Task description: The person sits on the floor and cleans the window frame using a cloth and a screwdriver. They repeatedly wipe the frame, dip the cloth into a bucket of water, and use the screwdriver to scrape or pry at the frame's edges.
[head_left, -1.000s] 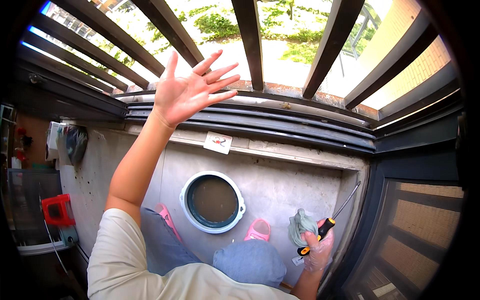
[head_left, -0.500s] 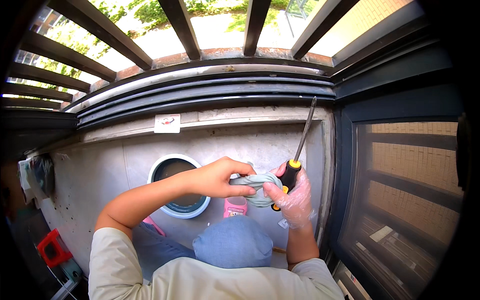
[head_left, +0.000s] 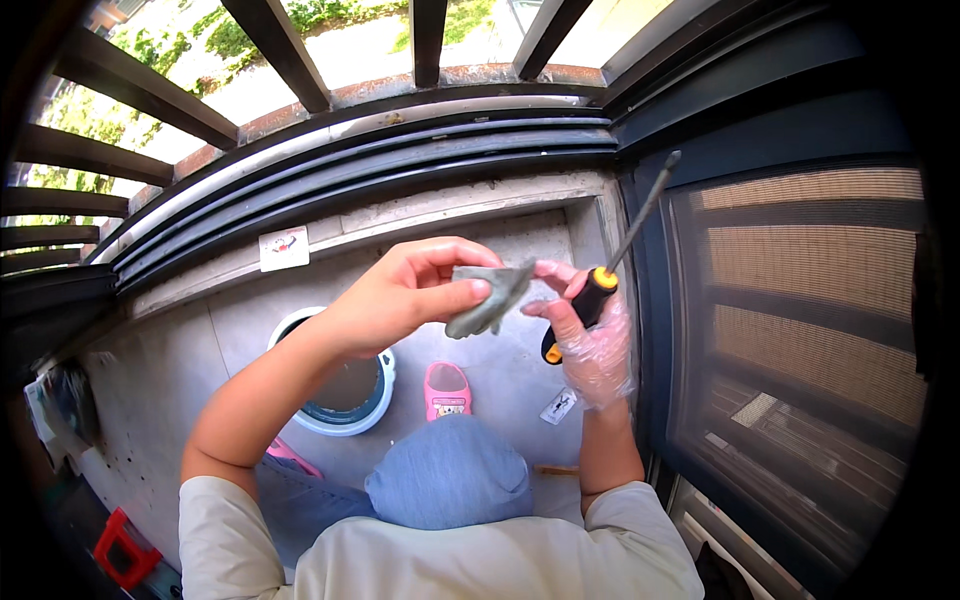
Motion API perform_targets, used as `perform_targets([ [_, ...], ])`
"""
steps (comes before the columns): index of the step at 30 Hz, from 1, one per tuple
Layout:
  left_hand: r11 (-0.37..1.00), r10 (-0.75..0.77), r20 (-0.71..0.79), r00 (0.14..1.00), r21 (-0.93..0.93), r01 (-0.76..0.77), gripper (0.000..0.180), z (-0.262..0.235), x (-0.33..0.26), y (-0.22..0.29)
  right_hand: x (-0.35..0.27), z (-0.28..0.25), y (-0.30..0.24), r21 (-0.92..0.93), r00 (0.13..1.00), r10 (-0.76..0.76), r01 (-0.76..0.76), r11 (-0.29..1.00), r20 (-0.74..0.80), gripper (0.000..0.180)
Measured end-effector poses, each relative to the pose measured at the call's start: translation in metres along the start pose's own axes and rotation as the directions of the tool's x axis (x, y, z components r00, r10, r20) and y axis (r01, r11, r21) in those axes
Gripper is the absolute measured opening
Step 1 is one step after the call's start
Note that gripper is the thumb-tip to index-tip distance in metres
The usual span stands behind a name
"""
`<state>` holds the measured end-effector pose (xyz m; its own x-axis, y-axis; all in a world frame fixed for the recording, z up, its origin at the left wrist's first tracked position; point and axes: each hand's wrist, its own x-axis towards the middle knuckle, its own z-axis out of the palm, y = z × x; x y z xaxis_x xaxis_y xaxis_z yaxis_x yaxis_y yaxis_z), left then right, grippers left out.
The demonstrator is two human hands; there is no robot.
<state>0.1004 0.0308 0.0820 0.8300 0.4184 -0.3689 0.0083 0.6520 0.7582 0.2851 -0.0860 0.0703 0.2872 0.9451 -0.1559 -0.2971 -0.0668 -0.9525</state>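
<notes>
My left hand [head_left: 405, 290] pinches a folded grey-green cloth [head_left: 488, 300] between thumb and fingers, above the floor in front of my knee. The cloth's right edge is slightly blurred. My right hand [head_left: 598, 350], in a thin clear plastic glove, holds a screwdriver [head_left: 590, 302] by its black and yellow handle. The long metal shaft points up and away to the right. The right thumb and forefinger reach toward the cloth's edge; I cannot tell whether they touch it.
A light blue basin [head_left: 388, 385] of murky water stands on the floor behind my left forearm. Beyond lie a stone ledge with a white card [head_left: 284, 248], window tracks [head_left: 370, 150] and dark bars. A screen door [head_left: 810, 300] stands right. Near my knee are a pink slipper [head_left: 447, 390] and a small card [head_left: 558, 405].
The cloth was twisted and gripped by both hands; it is now looser, in the left hand. The right fingers have opened away from it, keeping the screwdriver. The view has shifted a little.
</notes>
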Motion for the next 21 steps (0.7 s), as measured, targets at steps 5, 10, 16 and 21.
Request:
perform_targets([
  [5,0.962,0.138,0.086,0.987,0.226,-0.154,0.025,0.018,0.006,0.011,0.016,0.008,-0.031,-0.027,0.982,-0.118,0.124,0.992,0.149,0.032],
  [10,0.957,0.099,0.064,0.993,0.266,-0.113,0.029,0.017,-0.006,0.048,0.015,0.012,-0.058,-0.274,0.993,0.05,-0.018,0.962,0.109,0.033],
  [16,0.719,0.547,-0.024,0.837,0.524,-0.456,0.02,0.014,0.008,0.017,0.009,0.026,-0.058,-0.15,0.985,-0.056,0.081,0.985,0.162,0.031],
  [21,0.956,0.292,0.023,0.956,-0.024,-0.292,0.022,0.019,0.01,0.004,0.011,0.03,-0.048,-0.193,0.963,-0.243,0.262,0.946,0.118,0.031],
])
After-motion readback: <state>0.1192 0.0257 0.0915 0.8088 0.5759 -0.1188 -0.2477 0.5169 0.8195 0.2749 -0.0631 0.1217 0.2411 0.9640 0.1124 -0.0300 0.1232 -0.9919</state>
